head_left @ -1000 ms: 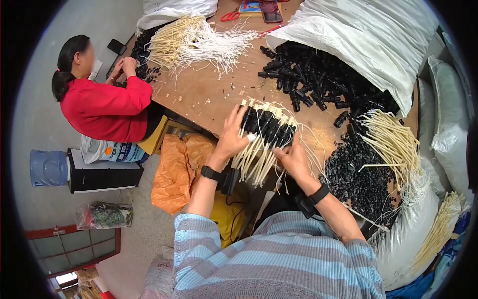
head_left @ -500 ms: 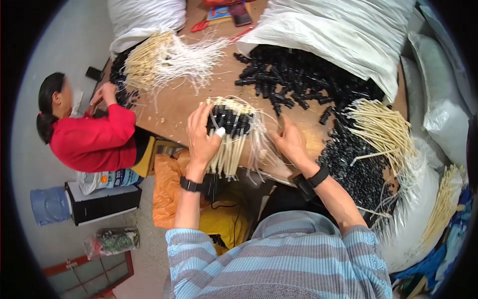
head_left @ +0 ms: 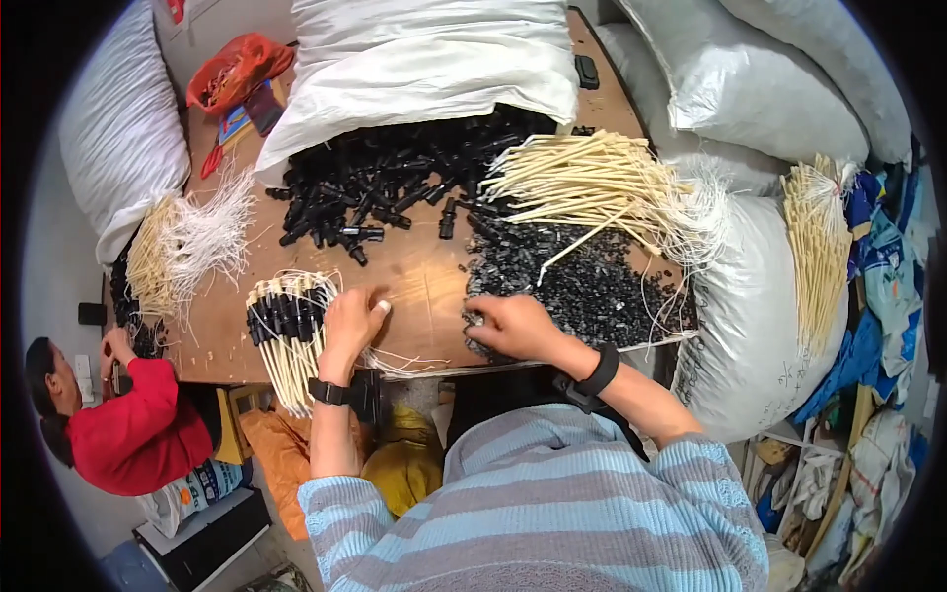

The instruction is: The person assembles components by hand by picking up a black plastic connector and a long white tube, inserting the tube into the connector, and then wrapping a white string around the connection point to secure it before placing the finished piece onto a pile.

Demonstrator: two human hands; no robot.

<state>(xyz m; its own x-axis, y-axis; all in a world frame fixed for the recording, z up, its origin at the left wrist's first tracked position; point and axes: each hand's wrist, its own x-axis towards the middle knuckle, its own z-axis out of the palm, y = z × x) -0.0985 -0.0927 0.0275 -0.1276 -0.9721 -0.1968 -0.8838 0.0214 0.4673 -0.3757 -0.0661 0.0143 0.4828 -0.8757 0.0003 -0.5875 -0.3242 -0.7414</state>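
Beside the left hand (head_left: 350,321), the capped cord bundle (head_left: 286,331).

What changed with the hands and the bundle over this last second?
The right hand left the bundle of cream cords with black caps and reached right into the small black parts. The left hand stays on the bundle, now lying on the table.

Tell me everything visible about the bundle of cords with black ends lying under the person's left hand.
The bundle is a sheaf of cream-coloured cords, each tipped with a black plastic-looking piece, the black ends lined up in a band across it. It lies flat at the near edge of the wooden table, its loose tails hanging over that edge. The left hand rests on its right side; a few stray cords trail rightward.
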